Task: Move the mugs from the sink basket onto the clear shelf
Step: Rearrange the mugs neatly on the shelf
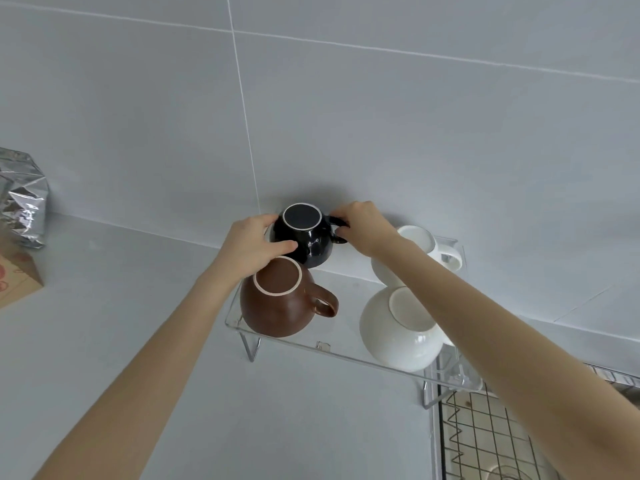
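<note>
A black mug (308, 237) sits upside down at the back left of the clear shelf (346, 353), against the wall. My left hand (252, 244) grips its left side, thumb across the front. My right hand (363, 226) pinches its handle on the right. In front of it a brown mug (277, 303) stands upside down, handle to the right. Two white mugs stand upside down on the shelf's right side, one at the front (398, 330) and one at the back (419, 247), partly hidden by my right forearm.
The wire sink basket (485, 441) lies at the lower right, its visible part holding no mugs. A silver foil bag (20, 199) and a cardboard box (17, 282) stand on the counter at far left. A tiled wall rises right behind the shelf.
</note>
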Motion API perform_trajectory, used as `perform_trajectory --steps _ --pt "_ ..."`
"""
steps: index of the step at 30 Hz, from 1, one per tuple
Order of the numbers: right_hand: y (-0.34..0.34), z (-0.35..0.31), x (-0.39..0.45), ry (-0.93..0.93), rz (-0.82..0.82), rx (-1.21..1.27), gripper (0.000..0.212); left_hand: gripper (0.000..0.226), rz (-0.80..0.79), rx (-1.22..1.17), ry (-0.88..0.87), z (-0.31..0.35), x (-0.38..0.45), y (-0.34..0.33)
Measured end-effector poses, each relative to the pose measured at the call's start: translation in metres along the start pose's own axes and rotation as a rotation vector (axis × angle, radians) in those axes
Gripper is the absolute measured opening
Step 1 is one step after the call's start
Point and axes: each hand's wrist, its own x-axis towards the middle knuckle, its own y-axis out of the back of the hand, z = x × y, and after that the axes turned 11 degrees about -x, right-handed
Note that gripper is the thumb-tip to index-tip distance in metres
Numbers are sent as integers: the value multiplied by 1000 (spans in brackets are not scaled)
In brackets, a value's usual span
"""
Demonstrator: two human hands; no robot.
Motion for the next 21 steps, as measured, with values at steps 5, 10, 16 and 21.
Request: perform_trajectory --steps 5,10,16,21 --pt "5 3 -2 6 -2 64 12 43 -18 83 -6 5 8 -6" --pt "6 5 -12 -10 7 184 20 45 -35 87 -4 9 13 -7" --pt "1 3 -19 -30 44 183 18 43 -80 99 -1 4 21 -4" --pt "-2 3 -20 -32 71 167 16 42 -102 82 -12 1 23 -1"
